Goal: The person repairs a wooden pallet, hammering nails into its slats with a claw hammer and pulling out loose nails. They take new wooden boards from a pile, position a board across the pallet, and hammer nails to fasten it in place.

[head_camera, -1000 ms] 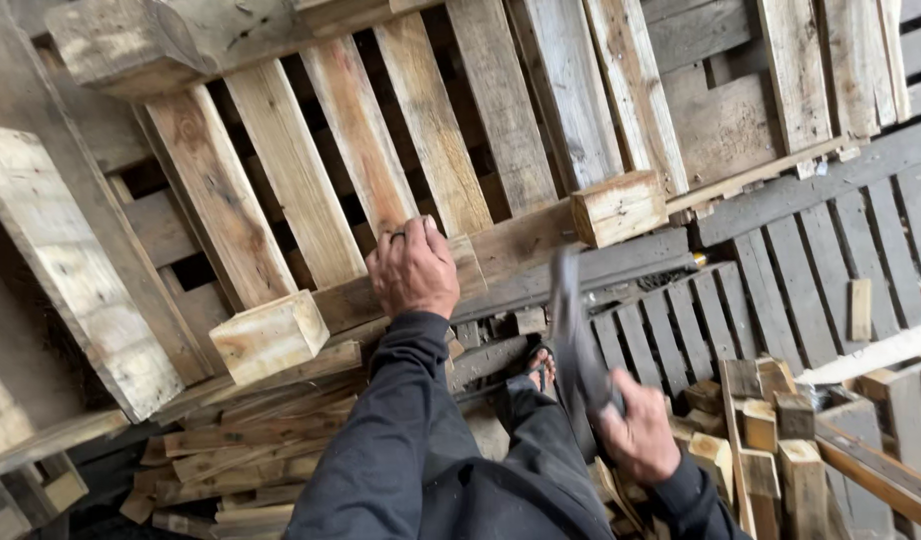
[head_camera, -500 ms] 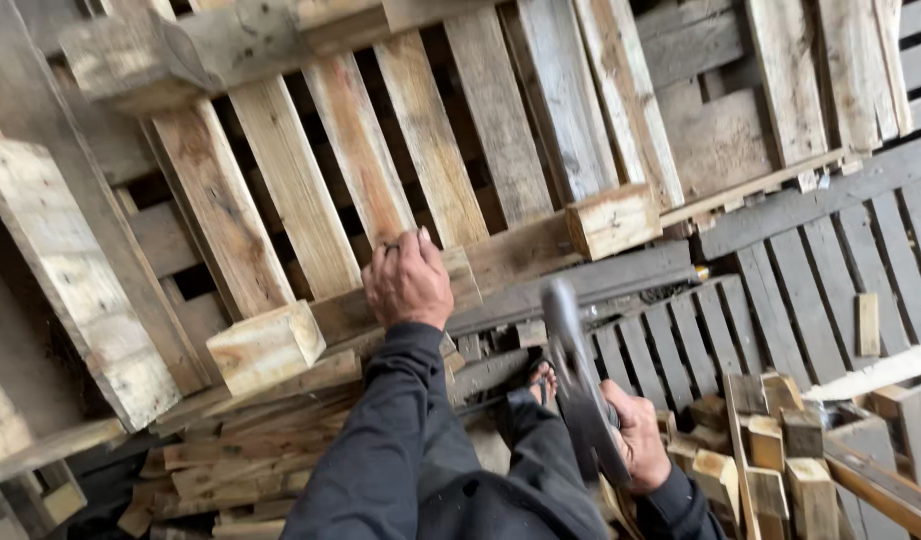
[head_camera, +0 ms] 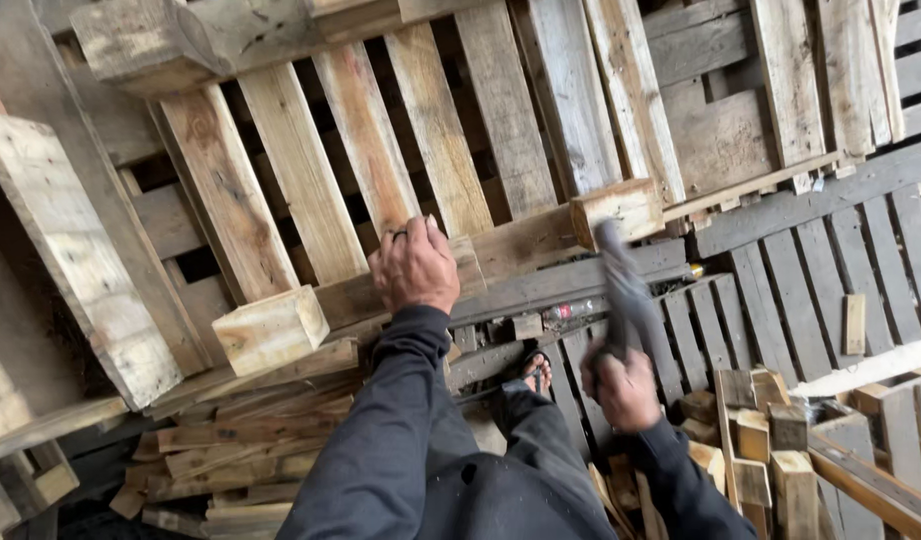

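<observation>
My left hand (head_camera: 416, 268) presses flat on the lower rail of a tilted wooden pallet (head_camera: 311, 180), fingers over the rail's top edge. My right hand (head_camera: 626, 385) grips the handle of a dark, motion-blurred hammer (head_camera: 621, 285). The hammer's head is up beside the square wooden block (head_camera: 621, 210) at the right end of the pallet's rail. Both arms wear dark sleeves. A sandalled foot (head_camera: 536, 372) shows between my arms.
A second grey pallet (head_camera: 811, 290) lies flat to the right. Loose wooden blocks (head_camera: 771, 450) pile at lower right. Stripped boards (head_camera: 251, 450) are stacked at lower left. Another block (head_camera: 271, 330) juts from the pallet's near rail. More pallets lean behind.
The hammer has swung up and forward from beside my knee toward the end block of the rail. My left hand stayed on the rail.
</observation>
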Motion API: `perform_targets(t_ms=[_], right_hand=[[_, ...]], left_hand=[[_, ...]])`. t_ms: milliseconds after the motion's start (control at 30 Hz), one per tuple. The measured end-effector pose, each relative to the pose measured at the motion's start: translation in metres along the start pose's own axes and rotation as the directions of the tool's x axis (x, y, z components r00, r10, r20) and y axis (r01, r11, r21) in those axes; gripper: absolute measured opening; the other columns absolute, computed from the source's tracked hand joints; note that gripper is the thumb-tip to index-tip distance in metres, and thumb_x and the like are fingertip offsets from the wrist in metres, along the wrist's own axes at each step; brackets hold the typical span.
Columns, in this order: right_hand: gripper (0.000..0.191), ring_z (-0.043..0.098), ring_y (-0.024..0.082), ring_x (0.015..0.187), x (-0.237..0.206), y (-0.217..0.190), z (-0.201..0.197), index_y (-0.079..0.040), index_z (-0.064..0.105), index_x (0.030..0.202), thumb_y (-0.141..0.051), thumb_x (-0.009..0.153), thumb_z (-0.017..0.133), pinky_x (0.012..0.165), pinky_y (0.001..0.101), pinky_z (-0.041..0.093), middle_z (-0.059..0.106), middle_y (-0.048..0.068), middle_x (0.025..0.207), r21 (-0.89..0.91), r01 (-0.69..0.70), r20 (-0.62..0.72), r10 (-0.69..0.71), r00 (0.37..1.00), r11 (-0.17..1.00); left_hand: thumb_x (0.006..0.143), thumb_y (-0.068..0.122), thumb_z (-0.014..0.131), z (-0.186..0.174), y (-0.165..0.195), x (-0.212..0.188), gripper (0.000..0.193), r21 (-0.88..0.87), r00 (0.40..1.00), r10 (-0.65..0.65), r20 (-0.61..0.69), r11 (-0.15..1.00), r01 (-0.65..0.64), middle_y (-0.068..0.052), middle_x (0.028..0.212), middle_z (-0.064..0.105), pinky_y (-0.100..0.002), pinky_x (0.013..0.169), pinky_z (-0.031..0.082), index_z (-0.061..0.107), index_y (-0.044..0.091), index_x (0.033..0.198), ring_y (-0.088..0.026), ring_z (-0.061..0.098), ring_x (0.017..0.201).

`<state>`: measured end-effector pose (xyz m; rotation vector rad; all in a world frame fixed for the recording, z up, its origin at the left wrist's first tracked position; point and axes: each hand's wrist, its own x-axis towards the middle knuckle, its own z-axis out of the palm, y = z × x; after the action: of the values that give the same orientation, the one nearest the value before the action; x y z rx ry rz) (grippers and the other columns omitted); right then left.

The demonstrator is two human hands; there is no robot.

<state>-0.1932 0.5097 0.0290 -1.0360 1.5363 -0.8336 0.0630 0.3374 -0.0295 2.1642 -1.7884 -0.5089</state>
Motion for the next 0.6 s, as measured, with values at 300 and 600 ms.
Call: perform_targets(t_ms=[300, 600], right_hand=[[0.049, 0.055, 0.012, 0.042, -0.018, -0.014, -0.007, -0.003, 0.064, 0.093, -0.049, 0.105, 0.049, 0.042, 0.0284, 0.044, 0.061, 0.004, 0.054, -0.179, -0.012, 0.04, 0.019, 0.999, 0.984], [0.049, 0.048, 0.022, 0.045, 0.01, 0.013, -0.013, 0.002, 0.057, 0.084, -0.038, 0.108, 0.045, 0.044, 0.0363, 0.039, 0.054, 0.009, 0.061, 0.023, -0.575, -0.076, 0.575, 0.815, 0.818]], left_hand=[[0.107, 0.036, 0.044, -0.005, 0.005, 0.001, 0.039, -0.009, 0.995, 0.036, -0.091, 0.999, -0.037, -0.011, 0.095, 0.076, -0.049, 0.088, 0.048, 0.072, 0.01, 0.109, -0.029, 0.069, 0.091], [0.107, 0.037, 0.043, -0.001, 0.007, -0.001, 0.04, -0.022, 0.999, -0.013, -0.047, 1.0, 0.012, -0.012, 0.089, 0.076, -0.05, 0.089, 0.047, 0.072, 0.01, 0.108, -0.03, 0.068, 0.092]])
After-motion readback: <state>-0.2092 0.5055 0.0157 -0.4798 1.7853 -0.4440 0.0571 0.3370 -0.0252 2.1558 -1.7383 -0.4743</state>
